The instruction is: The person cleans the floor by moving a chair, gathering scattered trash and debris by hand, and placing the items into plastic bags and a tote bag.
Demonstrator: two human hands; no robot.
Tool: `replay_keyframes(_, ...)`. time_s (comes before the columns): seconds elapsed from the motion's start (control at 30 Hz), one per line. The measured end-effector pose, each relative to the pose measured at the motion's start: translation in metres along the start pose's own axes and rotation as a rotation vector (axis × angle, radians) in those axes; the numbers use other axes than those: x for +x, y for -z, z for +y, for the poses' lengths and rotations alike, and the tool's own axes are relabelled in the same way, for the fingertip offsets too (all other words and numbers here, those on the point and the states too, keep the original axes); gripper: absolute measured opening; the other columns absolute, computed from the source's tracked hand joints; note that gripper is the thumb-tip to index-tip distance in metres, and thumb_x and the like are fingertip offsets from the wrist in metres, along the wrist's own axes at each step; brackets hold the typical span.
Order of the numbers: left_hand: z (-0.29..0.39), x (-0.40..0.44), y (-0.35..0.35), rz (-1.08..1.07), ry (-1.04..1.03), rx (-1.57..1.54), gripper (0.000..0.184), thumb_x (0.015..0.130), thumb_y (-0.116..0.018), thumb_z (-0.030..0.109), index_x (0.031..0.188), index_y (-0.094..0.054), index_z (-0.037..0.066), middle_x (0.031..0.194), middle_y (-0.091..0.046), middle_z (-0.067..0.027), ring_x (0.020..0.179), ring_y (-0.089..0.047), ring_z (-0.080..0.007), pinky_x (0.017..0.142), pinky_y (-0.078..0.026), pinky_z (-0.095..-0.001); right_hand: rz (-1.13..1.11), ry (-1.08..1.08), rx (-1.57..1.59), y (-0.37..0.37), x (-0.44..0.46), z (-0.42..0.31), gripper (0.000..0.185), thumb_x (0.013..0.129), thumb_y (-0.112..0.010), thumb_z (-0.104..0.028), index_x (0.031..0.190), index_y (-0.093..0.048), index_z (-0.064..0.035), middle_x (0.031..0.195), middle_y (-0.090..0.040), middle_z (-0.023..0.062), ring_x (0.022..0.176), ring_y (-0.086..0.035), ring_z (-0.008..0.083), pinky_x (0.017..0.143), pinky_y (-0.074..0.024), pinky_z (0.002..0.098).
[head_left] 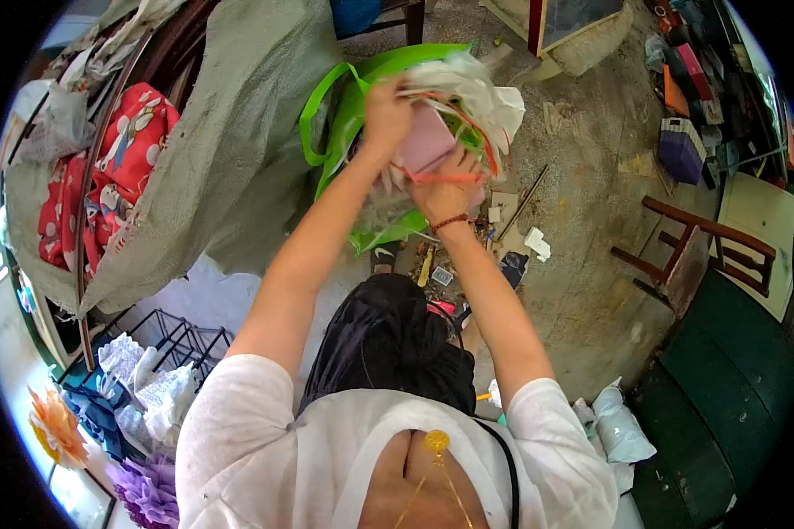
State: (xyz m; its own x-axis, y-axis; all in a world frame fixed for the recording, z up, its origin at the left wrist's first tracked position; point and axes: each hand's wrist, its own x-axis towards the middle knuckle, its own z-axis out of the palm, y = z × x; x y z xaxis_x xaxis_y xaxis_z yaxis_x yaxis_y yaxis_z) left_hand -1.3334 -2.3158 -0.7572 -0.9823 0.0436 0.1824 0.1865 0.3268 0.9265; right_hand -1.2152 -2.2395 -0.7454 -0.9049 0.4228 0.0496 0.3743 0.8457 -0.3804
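A bright green bag hangs open in front of me, its handle loop out to the left. White plastic and red strips bulge from its top. Among them sits a pink box. My left hand is at the upper left of the box, smeared by motion, and its fingertips are hard to see. My right hand, with a beaded bracelet at the wrist, lies against the lower right of the pink box, its fingers bent over the box and a red strip. The bag's contents lower down are hidden.
A grey cloth drapes at the left beside red patterned fabric. Litter and a stick lie on the floor. To the right are a wooden chair, a purple box and dark green panels.
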Motion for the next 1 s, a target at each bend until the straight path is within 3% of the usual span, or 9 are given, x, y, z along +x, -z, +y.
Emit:
replay_keyframes(0.1, -0.013, -0.010, 0.030, 0.136, 0.081, 0.206, 0.030, 0.063, -0.047, -0.005, 0.091, -0.057, 0.000, 0.089, -0.054, -0.0177, 0.073, -0.053, -0.0334, 0.064, -0.042, -0.0359, -0.039, -0.224, 0.042, 0.011, -0.008, 0.023, 0.076, 0.044, -0.072, -0.030, 0.104, -0.039, 0.0050, 0.098, -0.045, 0.0201, 0.095, -0.042, 0.0353, 0.085, -0.0321, 0.0430)
replay_keyframes(0.17, -0.034, -0.033, 0.035, 0.116, -0.096, 0.524, 0.034, 0.062, -0.048, -0.007, 0.093, -0.056, 0.002, 0.103, -0.047, -0.0183, 0.078, -0.052, -0.0334, 0.068, -0.042, -0.0356, -0.055, -0.348, 0.258, 0.003, -0.010, 0.055, 0.071, 0.045, -0.073, -0.029, 0.100, -0.042, 0.0052, 0.094, -0.048, 0.0184, 0.090, -0.046, 0.0321, 0.081, -0.0362, 0.0394)
replay_keyframes(0.3, -0.057, -0.083, 0.018, -0.444, -0.403, 0.672, 0.038, 0.068, -0.050, 0.002, 0.106, -0.049, 0.005, 0.116, -0.039, -0.0186, 0.099, -0.044, -0.0321, 0.076, -0.041, -0.0374, -0.022, -0.740, 1.067, 0.010, -0.019, 0.102, 0.048, 0.053, -0.073, -0.019, 0.087, -0.050, 0.0046, 0.082, -0.054, 0.0108, 0.072, -0.053, 0.0198, 0.065, -0.0431, 0.0291)
replay_keyframes(0.43, -0.113, -0.113, -0.004, -0.937, -0.537, 1.166, 0.043, 0.074, -0.049, 0.013, 0.116, -0.043, 0.005, 0.125, -0.033, -0.0132, 0.115, -0.031, -0.0288, 0.086, -0.035, -0.0448, -0.019, -0.865, 1.248, 0.063, -0.031, 0.120, 0.036, 0.060, -0.065, -0.008, 0.090, -0.051, 0.0056, 0.083, -0.055, 0.0090, 0.070, -0.053, 0.0159, 0.065, -0.0433, 0.0277)
replay_keyframes(0.57, -0.154, -0.081, -0.009, -1.052, -0.165, 1.378, 0.049, 0.079, -0.049, 0.012, 0.126, -0.034, 0.011, 0.133, -0.025, -0.0073, 0.122, -0.022, -0.0284, 0.092, -0.027, -0.0500, 0.127, -0.827, 1.213, 0.083, -0.028, 0.175, 0.032, 0.067, -0.060, -0.007, 0.093, -0.049, 0.0079, 0.088, -0.055, 0.0112, 0.079, -0.053, 0.0171, 0.068, -0.0437, 0.0282)
replay_keyframes(0.67, -0.151, -0.063, -0.008, -0.996, -0.126, 1.455, 0.048, 0.080, -0.046, 0.009, 0.126, -0.034, 0.011, 0.133, -0.024, -0.0079, 0.122, -0.022, -0.0280, 0.093, -0.028, -0.0485, 0.331, -0.687, 1.053, 0.074, 0.002, 0.192, 0.036, 0.065, -0.065, -0.010, 0.094, -0.051, 0.0060, 0.086, -0.056, 0.0102, 0.077, -0.053, 0.0177, 0.068, -0.0431, 0.0278)
replay_keyframes(0.8, -0.189, -0.067, -0.008, -0.710, -0.002, 1.263, 0.048, 0.077, -0.046, 0.009, 0.124, -0.034, 0.006, 0.132, -0.025, -0.0101, 0.120, -0.025, -0.0285, 0.094, -0.029, -0.0435, 0.271, -0.356, 0.732, 0.037, 0.065, 0.200, 0.041, 0.063, -0.068, -0.015, 0.095, -0.050, 0.0034, 0.088, -0.056, 0.0107, 0.075, -0.054, 0.0183, 0.069, -0.0438, 0.0306)
replay_keyframes(0.93, -0.228, -0.059, 0.002, -0.706, 0.230, 1.161, 0.052, 0.079, -0.041, 0.002, 0.128, -0.024, 0.007, 0.131, -0.024, -0.0145, 0.117, -0.029, -0.0291, 0.090, -0.035, -0.0365, 0.176, -0.296, 0.443, 0.000, 0.104, 0.179, 0.060, 0.054, -0.074, -0.026, 0.099, -0.047, 0.0034, 0.089, -0.055, 0.0129, 0.079, -0.054, 0.0211, 0.070, -0.0433, 0.0338)
replay_keyframes(1.0, -0.228, -0.052, 0.006, -0.755, -0.237, 1.548, 0.047, 0.081, -0.040, 0.004, 0.127, -0.027, 0.006, 0.124, -0.035, -0.0181, 0.111, -0.038, -0.0277, 0.085, -0.039, -0.0372, 0.160, -0.240, 0.472, 0.018, 0.108, 0.139, 0.066, 0.051, -0.075, -0.029, 0.100, -0.046, 0.0041, 0.089, -0.055, 0.0140, 0.081, -0.053, 0.0223, 0.070, -0.0430, 0.0347)
